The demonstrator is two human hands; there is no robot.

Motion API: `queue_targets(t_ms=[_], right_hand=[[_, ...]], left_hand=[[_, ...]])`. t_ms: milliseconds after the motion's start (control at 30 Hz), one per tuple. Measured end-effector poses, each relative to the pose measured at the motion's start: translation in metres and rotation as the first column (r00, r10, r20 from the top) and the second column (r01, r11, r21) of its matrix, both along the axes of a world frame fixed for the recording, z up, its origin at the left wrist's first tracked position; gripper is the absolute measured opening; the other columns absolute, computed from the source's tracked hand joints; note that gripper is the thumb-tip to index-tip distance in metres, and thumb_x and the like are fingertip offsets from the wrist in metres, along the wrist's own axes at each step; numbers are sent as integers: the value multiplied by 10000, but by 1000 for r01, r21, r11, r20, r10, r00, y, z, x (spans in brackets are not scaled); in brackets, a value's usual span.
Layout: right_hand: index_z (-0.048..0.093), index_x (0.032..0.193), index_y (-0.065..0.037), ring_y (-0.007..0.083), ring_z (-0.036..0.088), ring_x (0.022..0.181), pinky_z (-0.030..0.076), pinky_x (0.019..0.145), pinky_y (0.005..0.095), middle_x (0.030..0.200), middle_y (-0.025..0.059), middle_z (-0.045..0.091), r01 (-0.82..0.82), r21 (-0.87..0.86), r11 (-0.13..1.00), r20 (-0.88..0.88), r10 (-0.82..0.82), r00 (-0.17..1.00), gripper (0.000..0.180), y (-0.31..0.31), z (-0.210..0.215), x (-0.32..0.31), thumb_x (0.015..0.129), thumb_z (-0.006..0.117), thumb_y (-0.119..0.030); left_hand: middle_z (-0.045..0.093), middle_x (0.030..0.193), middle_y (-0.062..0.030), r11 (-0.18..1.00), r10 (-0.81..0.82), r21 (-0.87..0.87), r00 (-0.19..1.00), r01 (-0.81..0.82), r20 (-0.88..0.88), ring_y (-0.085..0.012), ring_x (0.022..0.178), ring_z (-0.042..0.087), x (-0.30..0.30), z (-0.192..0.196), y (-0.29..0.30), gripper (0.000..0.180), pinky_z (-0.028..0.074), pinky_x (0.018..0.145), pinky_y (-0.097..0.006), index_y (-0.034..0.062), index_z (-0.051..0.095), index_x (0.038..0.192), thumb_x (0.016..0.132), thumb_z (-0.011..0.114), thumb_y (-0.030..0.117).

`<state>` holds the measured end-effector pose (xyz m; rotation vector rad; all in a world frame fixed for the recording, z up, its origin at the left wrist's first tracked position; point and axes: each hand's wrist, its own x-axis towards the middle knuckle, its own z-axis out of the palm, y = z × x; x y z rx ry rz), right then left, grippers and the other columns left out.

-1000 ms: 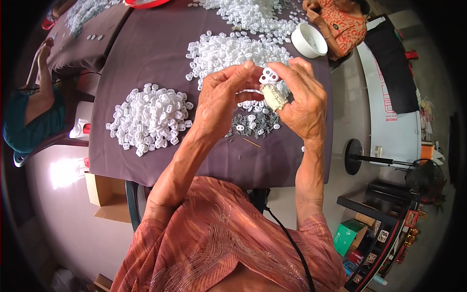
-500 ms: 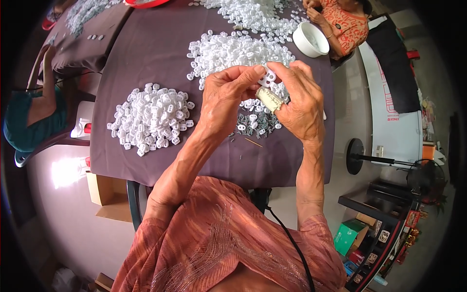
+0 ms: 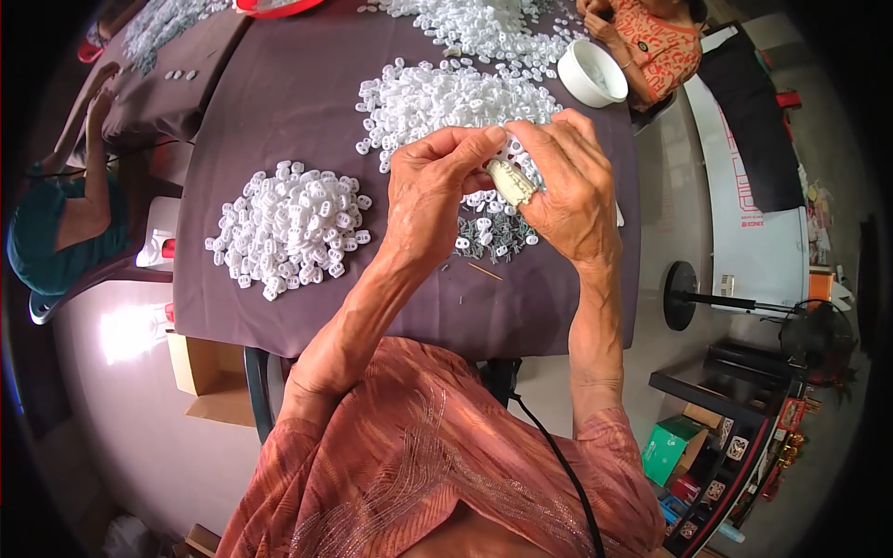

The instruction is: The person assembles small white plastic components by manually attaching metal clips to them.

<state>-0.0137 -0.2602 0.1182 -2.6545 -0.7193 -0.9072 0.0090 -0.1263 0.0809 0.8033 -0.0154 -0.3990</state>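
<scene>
Over the near half of the table, my left hand (image 3: 423,191) and my right hand (image 3: 575,200) meet, fingers pinched together. Between their fingertips is a small white plastic piece with two holes (image 3: 514,147), partly covered by the fingers. A pale yellow wrapping (image 3: 511,183) covers my right thumb. Beneath my hands lie small grey pieces (image 3: 476,244) with a few white ones among them. Beyond them spreads a large heap of white two-holed pieces (image 3: 428,102). A separate heap of similar pieces (image 3: 290,228) sits left of my left forearm.
A dark cloth covers the table (image 3: 251,112). A white tub (image 3: 593,73) stands at the far right beside a person in an orange patterned top (image 3: 656,46). Another person in teal (image 3: 70,223) sits at left. A thin stick (image 3: 485,272) lies near the front edge.
My right hand has shifted slightly, its fingers and wrapped thumb turning a little. Both hands stay together at the white piece. The person at left has raised a hand.
</scene>
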Motion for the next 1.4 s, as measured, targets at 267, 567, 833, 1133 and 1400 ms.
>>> queue_targets(t_ms=[267, 567, 833, 1133, 1400], right_hand=[[575, 887, -5, 268, 550, 699, 462, 634, 346, 737, 89, 560, -65, 24, 998, -1, 65, 998, 331, -3, 0, 3, 585, 708, -20], [576, 889, -7, 285, 549, 710, 461, 652, 353, 755, 96, 557, -71, 53, 996, -11, 72, 997, 345, -5, 3, -2, 574, 713, -34], [570, 887, -1, 288, 550, 704, 458, 650, 360, 759, 107, 558, -100, 39, 994, -38, 102, 994, 339, -9, -2, 2, 577, 704, -27], [569, 851, 14, 286, 547, 683, 458, 628, 359, 739, 109, 553, -142, 35, 989, -30, 144, 989, 315, -12, -5, 5, 562, 693, -5], [567, 838, 0, 284, 543, 681, 450, 619, 352, 740, 100, 564, -101, 12, 995, -93, 102, 990, 302, -14, -2, 3, 575, 707, -45]], left_hand=[[576, 760, -57, 999, -29, 34, 999, 28, 23, -115, 668, 559, 0, -1, 1, 174, 501, 659, -271, -48, 596, 836, 811, 604, 124], [586, 723, -44, 994, -94, -46, 995, 95, 34, -110, 664, 562, 1, -3, 1, 211, 499, 640, -279, -20, 625, 816, 787, 641, 189], [601, 721, -53, 998, -69, -2, 995, 70, 65, -111, 663, 570, 2, -6, 3, 198, 490, 627, -265, -22, 636, 812, 774, 652, 171], [605, 727, -68, 996, -86, 1, 995, 87, 57, -130, 656, 578, 4, -9, 3, 187, 502, 636, -285, -32, 632, 811, 774, 648, 150], [602, 741, -84, 992, -116, -50, 992, 118, 48, -151, 675, 584, 3, -11, 2, 192, 514, 652, -318, -38, 624, 817, 781, 639, 150]])
